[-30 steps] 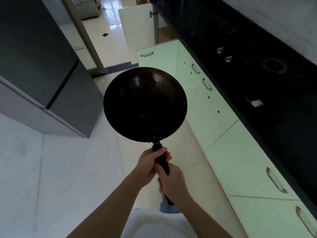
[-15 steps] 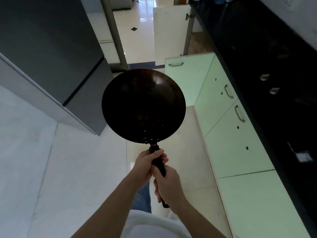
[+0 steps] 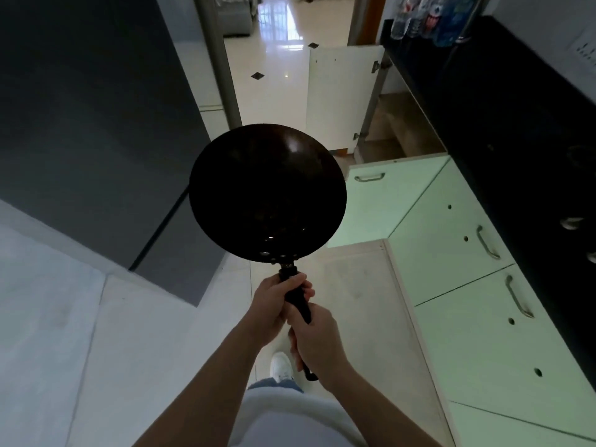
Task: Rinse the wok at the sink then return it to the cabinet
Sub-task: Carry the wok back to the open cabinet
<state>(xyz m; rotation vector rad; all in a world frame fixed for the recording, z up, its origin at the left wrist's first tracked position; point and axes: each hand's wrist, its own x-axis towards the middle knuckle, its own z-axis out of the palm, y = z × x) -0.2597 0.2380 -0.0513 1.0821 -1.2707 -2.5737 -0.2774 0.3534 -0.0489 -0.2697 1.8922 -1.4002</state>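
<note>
Gripping the wok (image 3: 267, 193) handle with both hands, left hand (image 3: 274, 304) ahead of right hand (image 3: 317, 341); it's feeling heavy, rigid.

Dark brown-black wok (image 3: 267, 191) with black handle (image 3: 298, 301) — pale green cabinet doors (image 3: 451, 240), black countertop (image 3: 503, 117), white shoe (image 3: 281, 366)

Wok (image 3: 267, 191): round, dark, near-black bowl, single glossy highlight on the far-right inner wall, three rivets on the near rim where the handle joins. Bowl faces up toward the camera, roughly level, held in mid-air over the floor, centre of view. Black stick handle (image 3: 298, 301) runs from the near rim back and slightly right. Cabinet door (image 3: 342, 98): white, swung open at the far end of the right-hand run, hinges on its right edge.
</note>
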